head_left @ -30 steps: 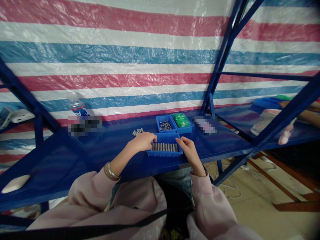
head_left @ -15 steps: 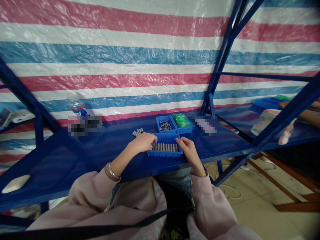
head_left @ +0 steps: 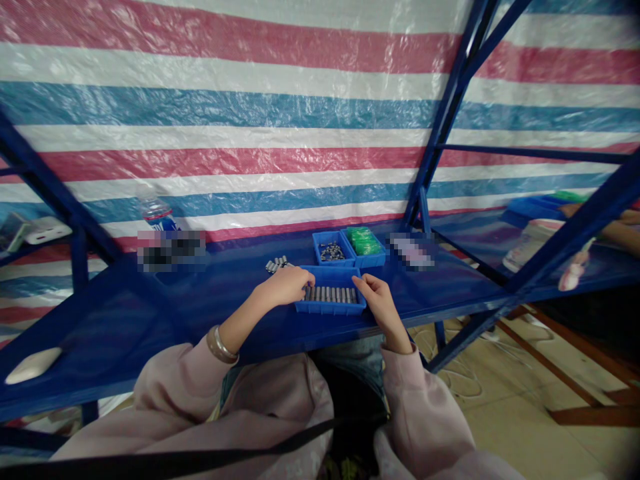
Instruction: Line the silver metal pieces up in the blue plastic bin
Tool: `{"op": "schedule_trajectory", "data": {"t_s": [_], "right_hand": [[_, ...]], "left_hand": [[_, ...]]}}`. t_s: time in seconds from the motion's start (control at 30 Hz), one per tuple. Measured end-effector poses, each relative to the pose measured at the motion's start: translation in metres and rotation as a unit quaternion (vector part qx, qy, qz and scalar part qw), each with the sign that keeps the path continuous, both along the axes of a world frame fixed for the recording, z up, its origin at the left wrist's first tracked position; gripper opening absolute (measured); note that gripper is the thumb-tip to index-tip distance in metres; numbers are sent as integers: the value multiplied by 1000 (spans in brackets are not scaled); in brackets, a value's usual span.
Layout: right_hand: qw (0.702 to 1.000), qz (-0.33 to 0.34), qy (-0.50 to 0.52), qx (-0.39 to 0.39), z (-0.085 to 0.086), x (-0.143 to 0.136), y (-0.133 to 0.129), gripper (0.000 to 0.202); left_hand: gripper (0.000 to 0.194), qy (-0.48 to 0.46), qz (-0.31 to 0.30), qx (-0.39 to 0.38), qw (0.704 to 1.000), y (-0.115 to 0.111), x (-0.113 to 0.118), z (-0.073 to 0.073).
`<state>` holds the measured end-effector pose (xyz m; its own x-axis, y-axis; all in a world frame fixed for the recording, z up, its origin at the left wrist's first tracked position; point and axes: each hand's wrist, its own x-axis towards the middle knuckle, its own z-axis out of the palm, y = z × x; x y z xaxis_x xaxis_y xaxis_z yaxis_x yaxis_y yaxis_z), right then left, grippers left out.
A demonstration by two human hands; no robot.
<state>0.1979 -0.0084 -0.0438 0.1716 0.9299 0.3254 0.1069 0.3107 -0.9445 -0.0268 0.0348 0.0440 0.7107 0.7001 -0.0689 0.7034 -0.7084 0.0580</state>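
A blue plastic bin (head_left: pixel 330 309) sits near the table's front edge. Inside it, a row of short grey metal cylinders (head_left: pixel 333 295) stands side by side. My left hand (head_left: pixel 286 285) reaches over the bin's left end, its fingers curled down at the left end of the row; what they hold, if anything, is hidden. At the right end, my right hand (head_left: pixel 376 293) pinches the bin's rim between thumb and fingers. Several loose metal cylinders (head_left: pixel 278 264) lie on the table just beyond my left hand.
Behind the bin stand a blue bin of small metal parts (head_left: pixel 332 252) and another holding green plastic packets (head_left: pixel 364 241). A bottle (head_left: pixel 159 217) stands back left, a white computer mouse (head_left: pixel 34 365) front left. Blue frame posts (head_left: pixel 440 127) rise at the right; another person's arm (head_left: pixel 623 227) shows beyond.
Almost nothing differs. Both hands stay at the two ends of the bin, and the view has shifted very slightly.
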Motion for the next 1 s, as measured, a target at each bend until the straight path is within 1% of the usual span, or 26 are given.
{"op": "schedule_trajectory", "data": {"t_s": [0.2, 0.27, 0.37, 0.43, 0.5, 0.57, 0.6, 0.67, 0.73, 0.83, 1.0], "right_hand": [[1000, -3, 0, -4, 1, 0, -1, 47], [1000, -4, 2, -1, 2, 0, -1, 47], [1000, -3, 3, 2, 2, -1, -1, 47], [1000, -1, 2, 0, 1, -1, 0, 47], [1000, -1, 1, -1, 1, -1, 0, 47], [1000, -1, 0, -1, 0, -1, 0, 47], [1000, 0, 0, -1, 0, -1, 0, 47], [1000, 3, 2, 0, 0, 0, 0, 47], [1000, 4, 4, 0, 0, 0, 0, 47], [1000, -1, 6, 0, 0, 0, 0, 47], [1000, 1, 8, -1, 0, -1, 0, 47]], "left_hand": [[29, -35, -11, -31, 999, 1, -4, -3], [29, -69, -24, -38, 997, 1, -7, -1], [31, -148, -35, -35, 988, 3, -14, 7], [31, -203, -22, -23, 979, 10, -22, 13], [31, -242, 11, 5, 970, 22, -34, 15], [32, -262, 48, 34, 963, 39, -47, 13], [33, -268, 65, 35, 961, 48, -53, 9], [36, -255, 106, 32, 961, 64, -65, 0], [38, -219, 137, 26, 966, 76, -73, -10], [43, -159, 143, 0, 977, 83, -80, -21], [57, -94, 152, -24, 984, 87, -83, -29]]}}
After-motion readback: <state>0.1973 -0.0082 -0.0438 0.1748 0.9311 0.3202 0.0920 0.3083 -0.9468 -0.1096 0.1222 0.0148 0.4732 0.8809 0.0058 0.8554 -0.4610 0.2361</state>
